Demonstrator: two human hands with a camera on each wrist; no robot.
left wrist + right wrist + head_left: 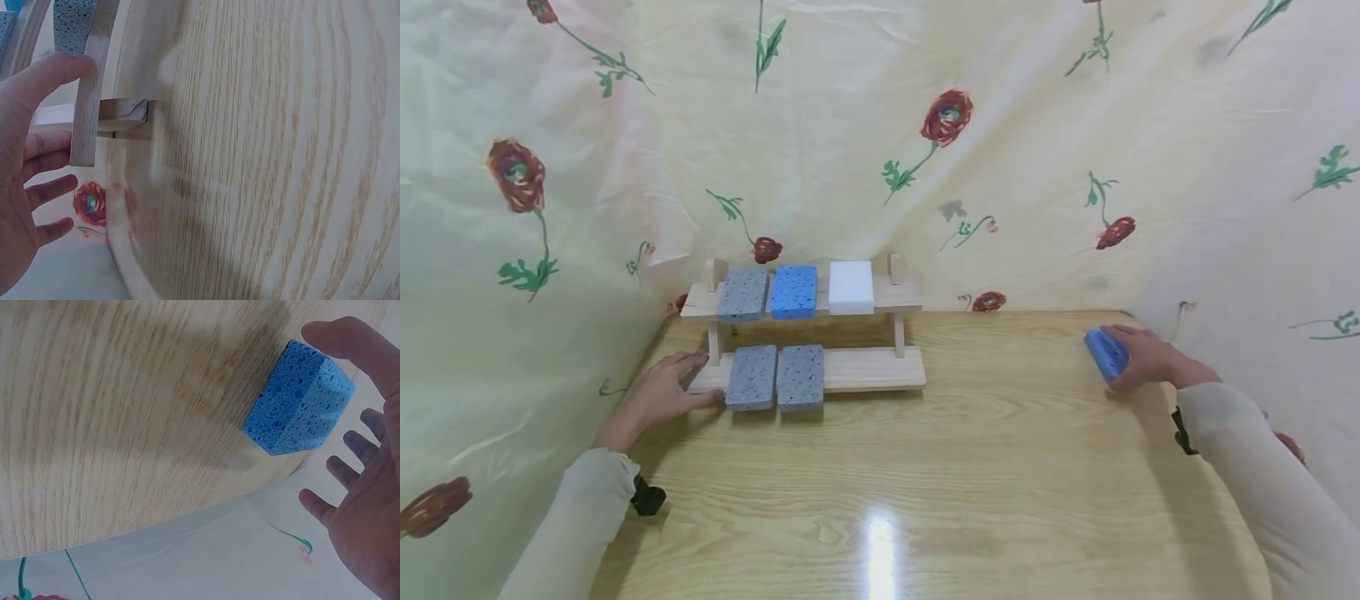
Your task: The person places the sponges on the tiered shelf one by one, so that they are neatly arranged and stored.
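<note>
My left hand (662,390) grips the left end of the lower board of a two-tier wooden rack (872,371). In the left wrist view the thumb (62,65) lies on the board's front side and fingers reach behind it. Two grey sponges (751,377) rest on that lower board. On the upper board are a grey sponge (743,293), a blue sponge (794,292) and a white block (851,287). Far right, my right hand (1142,357) is around another blue sponge (300,400) on the table. Its thumb is close to one corner; the fingers are extended and look apart from the sponge.
The rack stands on a wood-grain table (880,467) near its back edge. Flower-printed cloth (850,133) hangs behind the table and along both sides. Each wrist wears a dark strapped device (647,497). Light glares on the table's front.
</note>
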